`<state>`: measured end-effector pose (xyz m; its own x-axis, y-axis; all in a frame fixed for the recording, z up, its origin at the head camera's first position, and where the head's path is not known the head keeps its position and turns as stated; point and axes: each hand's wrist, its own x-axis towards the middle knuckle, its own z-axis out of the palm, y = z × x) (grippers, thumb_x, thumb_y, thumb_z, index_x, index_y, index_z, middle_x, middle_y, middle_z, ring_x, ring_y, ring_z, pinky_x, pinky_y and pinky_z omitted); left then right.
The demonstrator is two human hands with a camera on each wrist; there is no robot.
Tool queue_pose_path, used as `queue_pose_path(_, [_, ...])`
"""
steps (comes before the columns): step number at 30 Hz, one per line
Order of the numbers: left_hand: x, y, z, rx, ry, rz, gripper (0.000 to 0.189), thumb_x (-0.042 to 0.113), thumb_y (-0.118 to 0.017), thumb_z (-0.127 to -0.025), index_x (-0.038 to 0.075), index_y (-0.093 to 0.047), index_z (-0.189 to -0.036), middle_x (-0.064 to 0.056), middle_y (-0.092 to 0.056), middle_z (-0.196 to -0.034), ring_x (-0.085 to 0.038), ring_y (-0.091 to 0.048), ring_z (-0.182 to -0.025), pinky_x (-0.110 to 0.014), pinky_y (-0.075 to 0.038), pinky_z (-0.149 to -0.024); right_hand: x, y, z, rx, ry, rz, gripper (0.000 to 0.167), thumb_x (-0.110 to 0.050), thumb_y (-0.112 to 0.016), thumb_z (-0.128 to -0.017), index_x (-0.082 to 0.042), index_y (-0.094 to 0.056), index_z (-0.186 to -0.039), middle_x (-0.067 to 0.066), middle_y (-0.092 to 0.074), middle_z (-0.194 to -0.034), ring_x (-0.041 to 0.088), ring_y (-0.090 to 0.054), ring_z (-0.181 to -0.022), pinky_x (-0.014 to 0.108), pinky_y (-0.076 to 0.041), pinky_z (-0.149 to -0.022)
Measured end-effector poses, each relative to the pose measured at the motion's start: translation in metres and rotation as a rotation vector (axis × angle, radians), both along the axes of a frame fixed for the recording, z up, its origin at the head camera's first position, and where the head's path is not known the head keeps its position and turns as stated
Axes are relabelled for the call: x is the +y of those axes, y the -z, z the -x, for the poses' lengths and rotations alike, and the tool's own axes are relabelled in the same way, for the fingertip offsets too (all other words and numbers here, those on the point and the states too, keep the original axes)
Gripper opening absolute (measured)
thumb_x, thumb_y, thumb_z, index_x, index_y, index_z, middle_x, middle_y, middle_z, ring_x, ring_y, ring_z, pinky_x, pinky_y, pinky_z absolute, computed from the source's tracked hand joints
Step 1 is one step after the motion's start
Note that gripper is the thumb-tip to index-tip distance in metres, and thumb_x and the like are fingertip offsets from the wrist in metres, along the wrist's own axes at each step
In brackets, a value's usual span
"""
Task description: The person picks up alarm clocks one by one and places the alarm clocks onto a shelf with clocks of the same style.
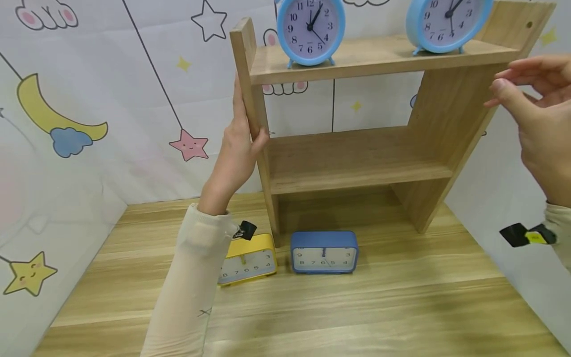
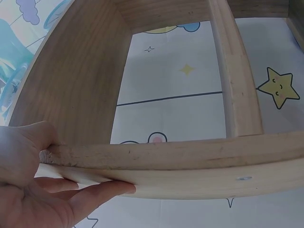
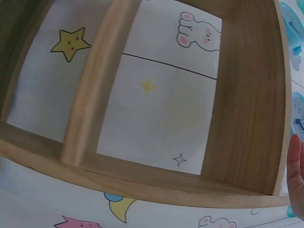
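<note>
A wooden shelf unit (image 1: 357, 158) stands with two light blue round clocks on its top board, a left one (image 1: 308, 37) and a right one (image 1: 446, 27). My left hand (image 1: 238, 144) grips the left side board high up, thumb over the front edge and fingers along the outer face. In the left wrist view, the thumb and fingers straddle that board (image 2: 190, 156). Beyond the right side board (image 1: 459, 114), my right hand (image 1: 540, 119) is raised, its fingers loosely bent and holding nothing. Only its edge shows in the right wrist view.
On the wood-grain tabletop (image 1: 379, 317), a blue rectangular clock (image 1: 324, 253) sits before the shelf's lower opening. A yellow one (image 1: 250, 258) is left of it, partly behind my left sleeve. Cartoon-printed cloth (image 1: 147, 99) lines the back and left.
</note>
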<state>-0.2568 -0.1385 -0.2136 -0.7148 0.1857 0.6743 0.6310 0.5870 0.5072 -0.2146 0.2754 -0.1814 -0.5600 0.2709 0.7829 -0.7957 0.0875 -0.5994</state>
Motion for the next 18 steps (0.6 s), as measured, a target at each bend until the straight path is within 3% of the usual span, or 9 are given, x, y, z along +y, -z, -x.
queue_pose_path(7, [0.001,0.000,-0.001,0.011,-0.010,0.005,0.090,0.001,-0.050,-0.097,0.020,0.010,-0.160,-0.015,-0.037,-0.153,-0.029,-0.055,-0.117,-0.038,-0.050,-0.093,0.001,0.027,-0.001,0.020,-0.084,0.014,0.030,0.017,-0.068,-0.081,0.016,-0.063,-0.111,0.016,-0.063,-0.097,0.020,-0.061,-0.084,0.018,-0.054,-0.068])
queue_pose_path(12, [0.001,-0.001,-0.001,-0.005,-0.016,0.009,0.089,0.002,-0.050,-0.098,0.021,0.011,-0.160,-0.012,-0.034,-0.156,-0.027,-0.054,-0.120,-0.036,-0.048,-0.094,-0.001,0.048,0.000,0.100,-0.154,0.006,0.028,0.025,-0.066,-0.077,0.029,-0.056,-0.103,0.020,-0.065,-0.090,0.022,-0.062,-0.078,0.022,-0.055,-0.062])
queue_pose_path(18, [0.002,-0.001,0.000,0.000,-0.008,0.000,0.089,0.002,-0.050,-0.098,0.022,0.010,-0.160,-0.009,-0.031,-0.157,-0.027,-0.053,-0.120,-0.035,-0.048,-0.094,-0.003,0.071,-0.002,0.109,-0.218,0.025,0.028,0.030,-0.064,-0.072,0.035,-0.052,-0.096,0.022,-0.066,-0.086,0.024,-0.062,-0.073,0.024,-0.055,-0.060])
